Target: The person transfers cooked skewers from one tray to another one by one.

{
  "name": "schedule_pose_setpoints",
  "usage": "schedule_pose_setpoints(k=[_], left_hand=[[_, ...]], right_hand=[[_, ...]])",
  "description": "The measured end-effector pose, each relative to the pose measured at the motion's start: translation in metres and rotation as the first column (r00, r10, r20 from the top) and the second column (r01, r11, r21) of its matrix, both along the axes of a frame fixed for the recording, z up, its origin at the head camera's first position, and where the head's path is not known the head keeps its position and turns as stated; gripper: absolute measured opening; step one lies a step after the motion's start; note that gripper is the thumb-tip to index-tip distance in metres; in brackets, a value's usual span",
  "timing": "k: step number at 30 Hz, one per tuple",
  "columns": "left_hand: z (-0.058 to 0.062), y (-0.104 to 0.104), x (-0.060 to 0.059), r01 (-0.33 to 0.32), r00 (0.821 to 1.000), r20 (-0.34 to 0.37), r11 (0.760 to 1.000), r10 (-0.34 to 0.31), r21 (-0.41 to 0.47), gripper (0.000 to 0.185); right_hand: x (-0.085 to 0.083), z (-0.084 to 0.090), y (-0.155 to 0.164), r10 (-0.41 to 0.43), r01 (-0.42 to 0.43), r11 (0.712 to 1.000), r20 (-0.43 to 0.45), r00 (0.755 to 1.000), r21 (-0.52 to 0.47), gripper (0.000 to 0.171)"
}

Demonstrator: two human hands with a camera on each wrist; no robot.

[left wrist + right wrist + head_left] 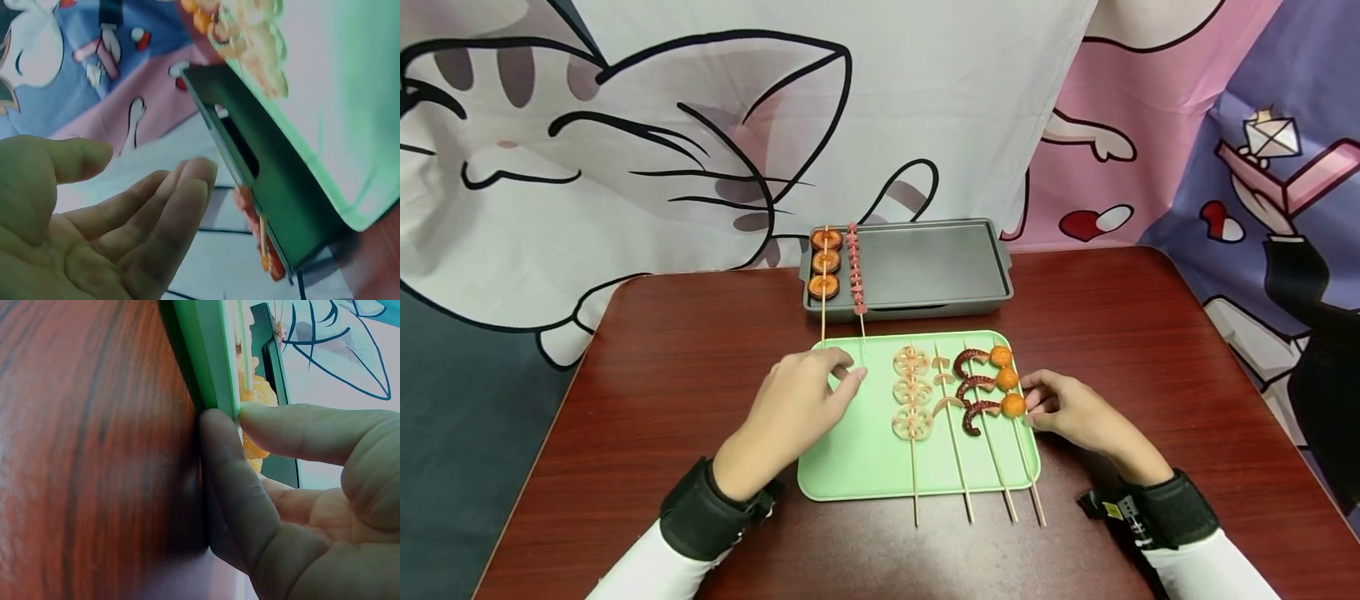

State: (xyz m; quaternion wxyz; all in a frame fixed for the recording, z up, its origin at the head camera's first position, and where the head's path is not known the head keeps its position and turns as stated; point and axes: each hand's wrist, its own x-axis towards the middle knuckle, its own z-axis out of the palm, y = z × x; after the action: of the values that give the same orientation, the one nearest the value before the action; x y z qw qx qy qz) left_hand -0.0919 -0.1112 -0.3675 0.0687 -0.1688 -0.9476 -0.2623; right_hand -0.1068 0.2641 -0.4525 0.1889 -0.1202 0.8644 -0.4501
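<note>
My left hand [805,393] hovers over the left side of a light green tray [850,467], thumb and fingers apart with nothing between them. At the tray's right edge, my right hand [1067,410] pinches the rim; the right wrist view shows thumb and forefinger on the green edge [215,356]. On the tray lie skewers: lotus root slices [912,390], pale curved pieces [946,379], dark red tentacles [977,417] and orange balls [1012,406]. Behind it, a grey baking pan [936,267] holds a skewer of brown round slices [824,262] and one of pink pieces [856,271].
Everything stands on a dark red-brown wooden table [700,333]. A cartoon-printed cloth [955,100] hangs behind the table's back edge. The lower ends of the tray's skewers stick out past its front rim, and those in the pan overhang its front.
</note>
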Motion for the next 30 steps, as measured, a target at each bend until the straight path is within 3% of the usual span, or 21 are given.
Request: schedule_pose_setpoints(k=[5,12,14,17,19,21,24,30], left_hand=[[-0.001,-0.009,-0.015,-0.038,0.999,-0.008,0.989,0.04,0.141,0.022],[-0.009,-0.018,-0.033,-0.092,0.992,0.116,0.941,0.057,0.325,0.034],[-0.011,-0.02,-0.037,-0.111,0.981,0.189,0.914,0.038,0.39,0.038],[-0.011,-0.022,-0.043,-0.151,0.953,0.304,0.851,-0.011,0.504,0.043],[-0.011,-0.021,-0.047,-0.18,0.932,0.36,0.808,-0.042,0.561,0.045],[-0.012,-0.021,-0.05,-0.197,0.918,0.391,0.785,-0.062,0.587,0.045],[-0.012,-0.017,-0.054,-0.212,0.906,0.419,0.79,-0.061,0.575,0.045],[-0.015,-0.01,-0.06,-0.225,0.899,0.438,0.837,-0.019,0.498,0.04]], right_hand=[[0.0,-0.001,0.002,-0.01,0.01,1.0,0.009,1.0,0.013,0.038],[0.001,-0.001,0.001,-0.002,0.002,1.0,0.004,1.0,0.009,0.038],[0.001,-0.001,0.001,-0.002,0.002,1.0,0.007,1.0,0.006,0.038],[0.0,-0.001,0.0,0.001,-0.001,1.0,0.005,1.0,-0.004,0.039],[0.0,-0.001,0.0,-0.001,0.001,1.0,0.004,1.0,-0.004,0.039],[0.0,0.0,0.001,0.005,-0.005,1.0,0.0,1.0,-0.002,0.039],[0.0,0.0,0.001,0.003,-0.003,1.0,0.001,1.0,0.007,0.038],[0.0,0.001,0.001,0.007,-0.007,1.0,0.001,1.0,0.011,0.039]])
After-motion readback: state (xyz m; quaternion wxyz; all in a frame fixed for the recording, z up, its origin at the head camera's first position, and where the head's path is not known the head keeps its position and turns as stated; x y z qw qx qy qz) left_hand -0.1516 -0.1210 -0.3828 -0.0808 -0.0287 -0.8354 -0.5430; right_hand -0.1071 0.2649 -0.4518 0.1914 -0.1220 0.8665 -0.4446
